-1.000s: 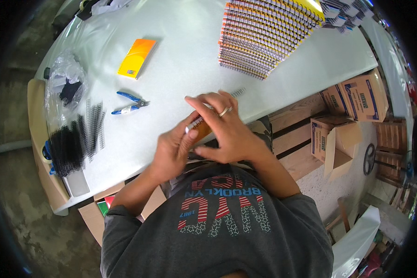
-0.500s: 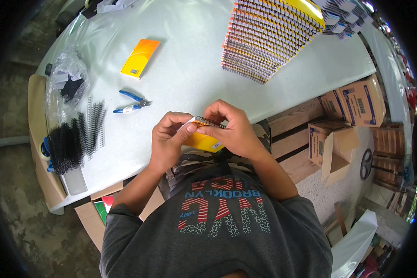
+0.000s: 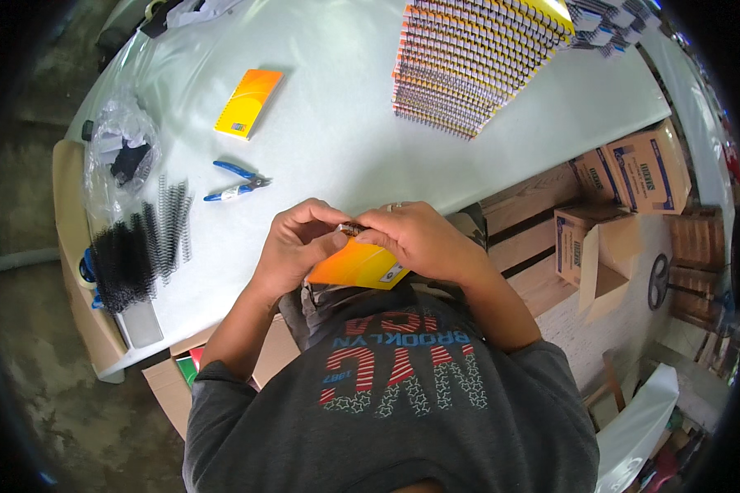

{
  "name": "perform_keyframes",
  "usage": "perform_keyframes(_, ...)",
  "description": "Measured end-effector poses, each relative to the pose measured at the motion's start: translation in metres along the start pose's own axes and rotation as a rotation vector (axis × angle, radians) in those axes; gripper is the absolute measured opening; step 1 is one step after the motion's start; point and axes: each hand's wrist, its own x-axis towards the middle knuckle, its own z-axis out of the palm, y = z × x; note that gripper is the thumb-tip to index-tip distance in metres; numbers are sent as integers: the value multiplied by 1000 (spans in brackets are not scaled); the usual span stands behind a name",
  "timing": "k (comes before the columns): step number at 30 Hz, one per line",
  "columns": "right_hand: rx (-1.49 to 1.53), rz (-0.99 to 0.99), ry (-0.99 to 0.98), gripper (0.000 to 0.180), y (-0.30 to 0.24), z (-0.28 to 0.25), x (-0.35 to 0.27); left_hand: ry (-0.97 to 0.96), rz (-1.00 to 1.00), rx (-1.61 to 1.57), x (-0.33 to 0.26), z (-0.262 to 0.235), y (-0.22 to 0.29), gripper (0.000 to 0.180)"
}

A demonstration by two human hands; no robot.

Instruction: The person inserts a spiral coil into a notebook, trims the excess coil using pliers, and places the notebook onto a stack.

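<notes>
In the head view, the left hand (image 3: pixel 298 246) has its thumb and fingers pinched on a yellow-orange notebook (image 3: pixel 358 264), right up by its coil edge. The right hand (image 3: pixel 426 240) is clamped on the other end of that same edge, so the notebook sits between them, just over the lap at the table (image 3: pixel 329 148). Blue cutters (image 3: pixel 238 182) lie jaws apart nearby, loose coils (image 3: pixel 131 256) pile up at left, and a big notebook stack (image 3: pixel 477 66) stands at the far side.
</notes>
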Motion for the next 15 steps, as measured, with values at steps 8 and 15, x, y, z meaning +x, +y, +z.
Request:
perform_keyframes(8, -272, -181, 63, 22, -1, 8, 0, -7, -3, 114, -4, -9, -4, 17)
perform_keyframes(15, 7, 108, 639, 46, 33, -8, 11, 341, 645, 469, -10, -11, -9, 20)
